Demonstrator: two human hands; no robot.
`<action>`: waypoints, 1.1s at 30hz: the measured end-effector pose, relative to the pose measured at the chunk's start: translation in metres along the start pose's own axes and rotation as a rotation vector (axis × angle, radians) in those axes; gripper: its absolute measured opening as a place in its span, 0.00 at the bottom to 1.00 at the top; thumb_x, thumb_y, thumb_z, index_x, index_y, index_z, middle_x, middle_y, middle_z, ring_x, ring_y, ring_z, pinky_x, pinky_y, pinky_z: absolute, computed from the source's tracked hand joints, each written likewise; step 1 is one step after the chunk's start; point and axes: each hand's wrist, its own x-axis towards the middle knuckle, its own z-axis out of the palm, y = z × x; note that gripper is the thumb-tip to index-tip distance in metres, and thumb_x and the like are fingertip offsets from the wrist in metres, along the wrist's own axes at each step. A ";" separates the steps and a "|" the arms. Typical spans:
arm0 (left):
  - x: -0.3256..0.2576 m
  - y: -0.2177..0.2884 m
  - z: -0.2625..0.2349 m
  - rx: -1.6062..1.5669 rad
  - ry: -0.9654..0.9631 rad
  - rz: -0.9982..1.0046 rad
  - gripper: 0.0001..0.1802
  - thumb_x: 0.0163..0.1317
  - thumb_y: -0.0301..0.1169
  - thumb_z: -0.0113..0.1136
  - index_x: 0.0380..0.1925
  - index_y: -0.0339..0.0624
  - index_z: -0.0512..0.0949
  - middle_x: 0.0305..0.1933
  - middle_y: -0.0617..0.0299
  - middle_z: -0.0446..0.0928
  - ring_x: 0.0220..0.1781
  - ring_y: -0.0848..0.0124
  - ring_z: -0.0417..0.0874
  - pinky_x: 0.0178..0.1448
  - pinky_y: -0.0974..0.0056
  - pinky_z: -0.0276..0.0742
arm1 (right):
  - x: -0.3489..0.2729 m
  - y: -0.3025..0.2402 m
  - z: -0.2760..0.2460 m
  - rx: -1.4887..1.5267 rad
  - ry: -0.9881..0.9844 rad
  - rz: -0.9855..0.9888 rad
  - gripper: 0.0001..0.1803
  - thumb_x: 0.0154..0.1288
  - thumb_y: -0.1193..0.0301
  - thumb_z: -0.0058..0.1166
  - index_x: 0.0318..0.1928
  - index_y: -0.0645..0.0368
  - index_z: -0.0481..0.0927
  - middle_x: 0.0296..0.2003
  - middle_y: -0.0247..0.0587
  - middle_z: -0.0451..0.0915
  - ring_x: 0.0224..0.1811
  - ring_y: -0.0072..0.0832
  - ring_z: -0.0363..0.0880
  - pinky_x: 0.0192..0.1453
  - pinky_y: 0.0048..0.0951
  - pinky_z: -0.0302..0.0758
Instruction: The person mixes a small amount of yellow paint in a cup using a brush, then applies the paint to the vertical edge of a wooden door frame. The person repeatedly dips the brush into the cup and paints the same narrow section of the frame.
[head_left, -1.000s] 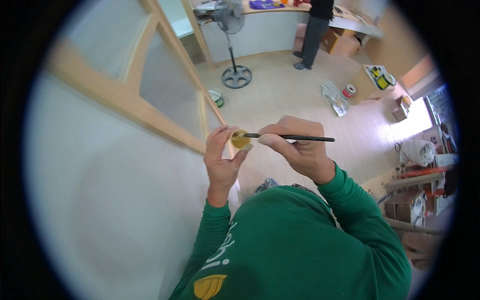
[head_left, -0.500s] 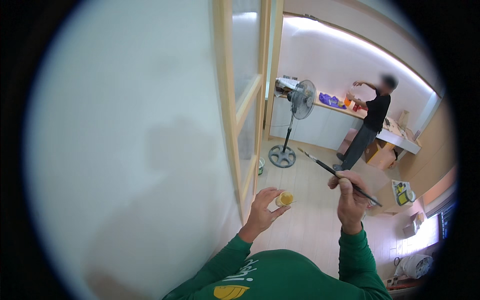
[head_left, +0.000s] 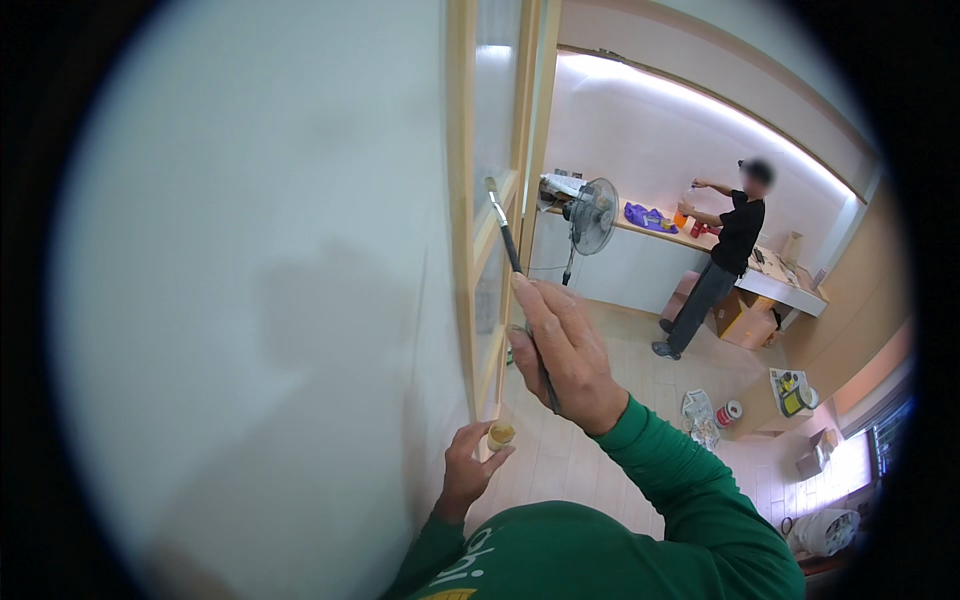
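My right hand [head_left: 572, 352] is closed around the dark handle of a slim paintbrush [head_left: 506, 235], raised in front of me. The bristles point up and away, over the wood-framed glass panel [head_left: 487, 250] near its crossbar; whether they touch it I cannot tell. Lower down, close to the white wall, my left hand [head_left: 468, 468] grips a small pale cup [head_left: 502, 435] between thumb and fingers. Something yellowish-brown shows inside the cup.
A standing fan [head_left: 594, 216] is beyond the panel. At a long counter [head_left: 650, 232] a person in dark clothes [head_left: 738, 235] handles an orange container. Cardboard boxes [head_left: 745, 318], a paint can [head_left: 729, 412] and crumpled paper [head_left: 700, 418] sit on the floor at right.
My right hand has swung left and forward, bringing the brush from over the floor to the framed panel. My left hand with the cup has shifted left and closer to me.
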 end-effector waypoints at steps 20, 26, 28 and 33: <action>-0.049 0.021 -0.026 -0.021 -0.093 0.054 0.28 0.58 0.39 0.85 0.54 0.36 0.86 0.56 0.48 0.87 0.60 0.52 0.87 0.67 0.52 0.82 | 0.015 -0.031 0.018 -0.076 0.048 0.026 0.30 0.73 0.79 0.63 0.72 0.75 0.74 0.57 0.60 0.82 0.56 0.53 0.84 0.60 0.45 0.83; -0.079 0.031 -0.025 0.006 -0.097 0.064 0.28 0.59 0.40 0.85 0.54 0.37 0.86 0.56 0.49 0.87 0.60 0.52 0.87 0.67 0.52 0.82 | 0.015 -0.050 0.007 -0.115 0.057 0.024 0.30 0.73 0.76 0.65 0.71 0.75 0.73 0.54 0.57 0.81 0.55 0.51 0.83 0.60 0.45 0.81; -0.086 0.034 -0.024 0.001 -0.090 0.067 0.28 0.59 0.40 0.85 0.54 0.37 0.86 0.56 0.49 0.87 0.60 0.52 0.86 0.67 0.52 0.82 | 0.014 -0.054 0.005 -0.127 0.055 0.025 0.31 0.74 0.76 0.64 0.72 0.76 0.72 0.54 0.58 0.81 0.54 0.51 0.83 0.59 0.45 0.81; -0.092 0.033 -0.021 0.005 -0.070 0.062 0.28 0.59 0.40 0.85 0.54 0.37 0.86 0.56 0.49 0.87 0.60 0.52 0.86 0.67 0.51 0.82 | 0.016 -0.061 0.009 -0.149 0.056 0.021 0.31 0.75 0.77 0.63 0.73 0.77 0.71 0.55 0.59 0.81 0.51 0.52 0.82 0.57 0.46 0.81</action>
